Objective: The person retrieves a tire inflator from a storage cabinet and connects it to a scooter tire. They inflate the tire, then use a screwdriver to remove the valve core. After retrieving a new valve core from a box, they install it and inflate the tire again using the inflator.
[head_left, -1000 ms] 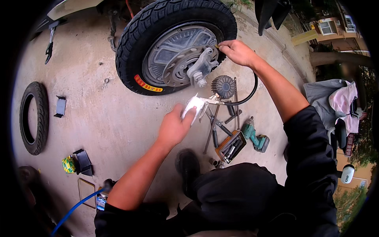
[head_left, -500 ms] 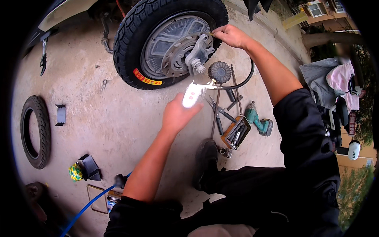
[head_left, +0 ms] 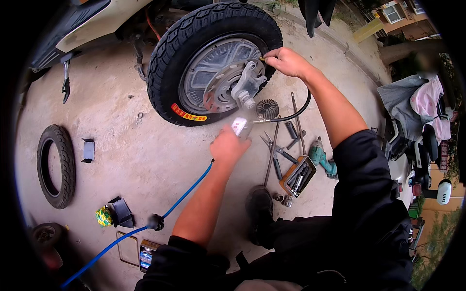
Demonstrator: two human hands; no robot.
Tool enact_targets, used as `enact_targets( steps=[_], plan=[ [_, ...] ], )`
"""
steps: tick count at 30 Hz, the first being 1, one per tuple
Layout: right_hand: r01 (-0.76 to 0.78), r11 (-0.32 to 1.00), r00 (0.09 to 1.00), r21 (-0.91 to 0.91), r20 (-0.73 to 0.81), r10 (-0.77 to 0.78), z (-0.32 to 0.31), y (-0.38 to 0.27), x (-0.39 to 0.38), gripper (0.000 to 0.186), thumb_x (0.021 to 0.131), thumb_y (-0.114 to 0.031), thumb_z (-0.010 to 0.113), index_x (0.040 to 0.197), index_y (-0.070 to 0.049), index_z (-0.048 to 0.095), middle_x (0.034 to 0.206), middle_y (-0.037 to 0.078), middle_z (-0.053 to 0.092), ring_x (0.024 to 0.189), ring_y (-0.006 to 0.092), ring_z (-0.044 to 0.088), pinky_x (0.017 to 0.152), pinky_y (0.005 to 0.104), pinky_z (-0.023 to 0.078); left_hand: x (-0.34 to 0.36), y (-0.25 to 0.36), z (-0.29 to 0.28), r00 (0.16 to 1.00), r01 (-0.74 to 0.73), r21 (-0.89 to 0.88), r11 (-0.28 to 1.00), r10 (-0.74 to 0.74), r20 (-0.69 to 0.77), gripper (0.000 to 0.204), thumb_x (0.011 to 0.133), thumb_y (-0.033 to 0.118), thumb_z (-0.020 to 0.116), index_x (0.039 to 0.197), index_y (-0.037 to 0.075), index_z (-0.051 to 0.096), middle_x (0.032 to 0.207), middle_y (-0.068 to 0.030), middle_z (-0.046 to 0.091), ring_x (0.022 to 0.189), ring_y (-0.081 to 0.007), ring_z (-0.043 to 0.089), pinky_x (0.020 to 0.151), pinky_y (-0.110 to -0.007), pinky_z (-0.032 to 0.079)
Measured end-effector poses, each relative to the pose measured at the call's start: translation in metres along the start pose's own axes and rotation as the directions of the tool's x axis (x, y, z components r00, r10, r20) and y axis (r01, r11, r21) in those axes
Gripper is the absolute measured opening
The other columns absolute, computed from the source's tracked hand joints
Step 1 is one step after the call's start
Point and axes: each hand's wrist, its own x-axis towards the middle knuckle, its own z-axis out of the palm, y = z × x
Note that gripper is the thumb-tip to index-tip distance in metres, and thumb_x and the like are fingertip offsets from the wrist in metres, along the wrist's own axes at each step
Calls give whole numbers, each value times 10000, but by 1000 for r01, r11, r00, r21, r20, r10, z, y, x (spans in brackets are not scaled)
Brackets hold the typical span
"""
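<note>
My left hand (head_left: 228,148) is wrapped round a tyre inflator gun (head_left: 239,125) with a bright white face. Beside its front end shows a round, black, ribbed part (head_left: 267,109), which looks like a gauge cover. A short black hose (head_left: 297,114) curves from the gun up to my right hand (head_left: 287,62). Those fingers pinch the hose's brass-coloured end (head_left: 263,58) against the right side of the wheel's hub (head_left: 196,72). The valve itself is hidden. Around the hub sits a black knobbly tyre (head_left: 162,85) with a red and yellow label. A blue air hose (head_left: 187,194) reaches my left hand from the lower left.
Pliers (head_left: 276,165), long rods, an open socket box (head_left: 298,175) and a teal power tool (head_left: 318,154) lie on the concrete right of centre. A loose tyre (head_left: 68,169) lies at left. Parked vehicles stand top left and right (head_left: 418,157).
The view has shifted, so the wheel and tools sit lower. The gun in my left hand has turned, and the blue hose now shows running to it. My right hand keeps its hold at the hub.
</note>
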Motion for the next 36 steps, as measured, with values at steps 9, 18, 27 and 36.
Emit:
enact_targets(
  steps=[9, 18, 27, 36],
  plan=[
    [-20, 999, 1000, 26, -2, 20, 0, 9, 1, 401, 827, -281, 546, 1079, 2, 679, 973, 195, 697, 870, 283, 667, 823, 344, 508, -2, -24, 11, 994, 110, -223, 968, -104, 39, 541, 686, 381, 773, 1021, 7, 571, 946, -199, 676, 905, -361, 655, 770, -443, 509],
    [16, 1000, 999, 3, 41, -16, -4, 7, 3, 397, 829, -259, 540, 1069, 30, 668, 940, 205, 694, 844, 289, 664, 803, 351, 507, -25, -12, 0, 998, 57, -212, 976, -57, 3, 451, 727, 354, 758, 979, 34, 564, 917, -182, 679, 868, -368, 652, 739, -459, 508],
    [93, 995, 996, -21, 11, -93, -6, 8, 1, 371, 822, -242, 535, 1037, 27, 672, 902, 212, 685, 831, 290, 659, 798, 361, 503, -48, -7, -2, 993, 75, -232, 970, -95, -74, 434, 735, 342, 760, 975, 42, 559, 885, -186, 679, 832, -373, 654, 717, -465, 510],
    [85, 996, 996, -27, -16, -86, -5, 7, 0, 370, 814, -245, 535, 1009, 38, 671, 884, 226, 679, 806, 317, 657, 780, 371, 505, -58, 0, -7, 984, 25, -233, 972, -65, -169, 466, 722, 314, 766, 1028, 21, 571, 869, -195, 680, 818, -376, 656, 721, -447, 512]
  ],
)
